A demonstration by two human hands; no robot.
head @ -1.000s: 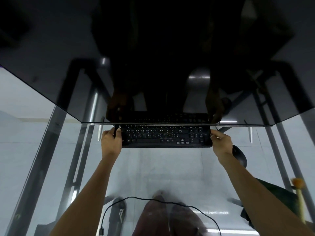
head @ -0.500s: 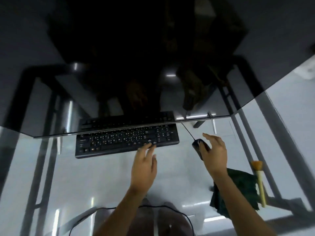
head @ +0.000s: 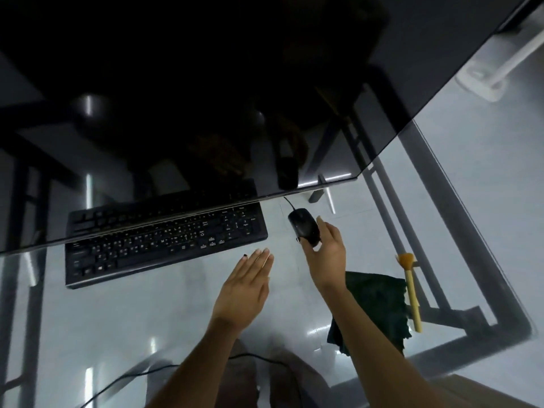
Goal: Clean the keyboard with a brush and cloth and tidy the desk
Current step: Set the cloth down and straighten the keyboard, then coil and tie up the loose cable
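1. The black keyboard (head: 164, 242) lies on the glass desk (head: 147, 313) at the left, its far edge tucked under the dark monitor (head: 206, 83) that leans over it; the right end sits a little farther away than the left.
2. The left hand (head: 245, 285) is flat and empty, palm down and fingers straight together, hovering just off the keyboard's near right corner without touching it.
3. A black wired mouse (head: 303, 226) sits just right of the keyboard, its cable running up under the monitor's edge.
4. The right hand (head: 325, 254) curls around the near end of the mouse, thumb on its left side and fingers along its right.
5. A dark green cloth (head: 379, 307) lies crumpled on the desk behind the right forearm.
6. The brush (head: 410, 290), with orange bristles and a pale wooden handle, lies just beside the cloth's right edge, bristles pointing away from the person.
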